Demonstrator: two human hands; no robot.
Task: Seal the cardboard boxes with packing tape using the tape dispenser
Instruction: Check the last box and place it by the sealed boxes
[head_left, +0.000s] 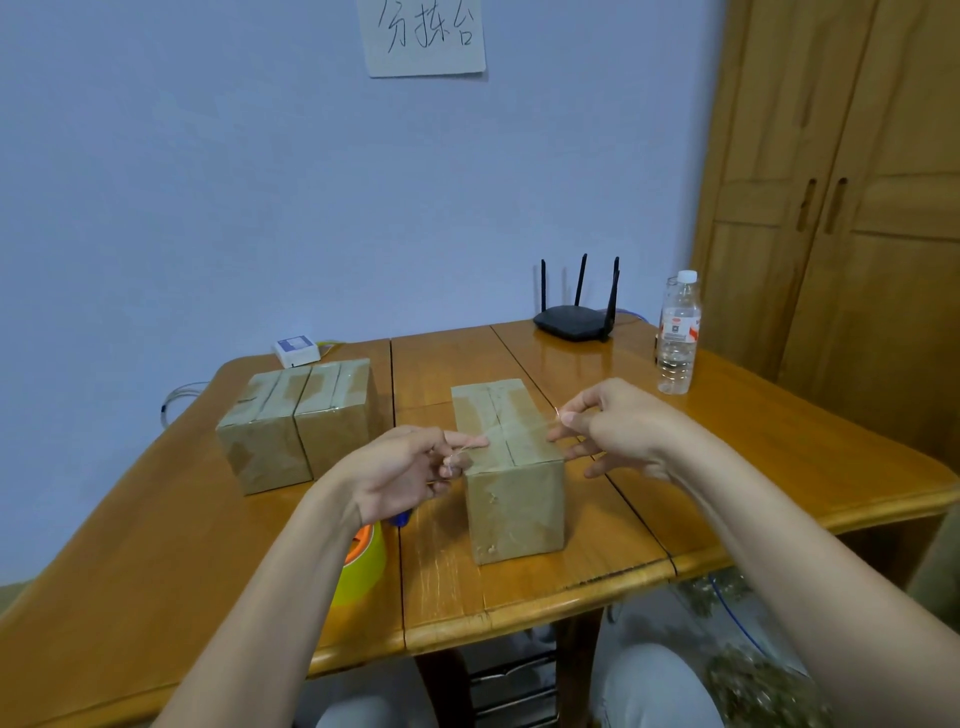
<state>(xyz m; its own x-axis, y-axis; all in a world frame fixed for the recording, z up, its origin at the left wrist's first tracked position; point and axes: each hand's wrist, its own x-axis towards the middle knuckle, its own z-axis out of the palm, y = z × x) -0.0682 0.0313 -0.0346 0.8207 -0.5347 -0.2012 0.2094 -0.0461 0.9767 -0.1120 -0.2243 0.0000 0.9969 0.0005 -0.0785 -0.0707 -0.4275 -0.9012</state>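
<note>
Clear tape strip (514, 428) is stretched crosswise over the near end of the upright box (511, 467), mid-surface. Left hand (410, 470) pinches one end of the strip; right hand (618, 431) pinches the other. Recommended: keep the strip taut and square to the centre seam, lower it evenly, then press outward down both sides. Tape dispenser (363, 561) lies near the left forearm. A taped box (298, 421) stands well apart on the left.

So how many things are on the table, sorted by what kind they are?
Cardboard boxes: 3, two side by side and one between the hands
Tape dispenser: 1
Water bottle: 1
Router: 1
Small white box: 1
Total: 7
</note>
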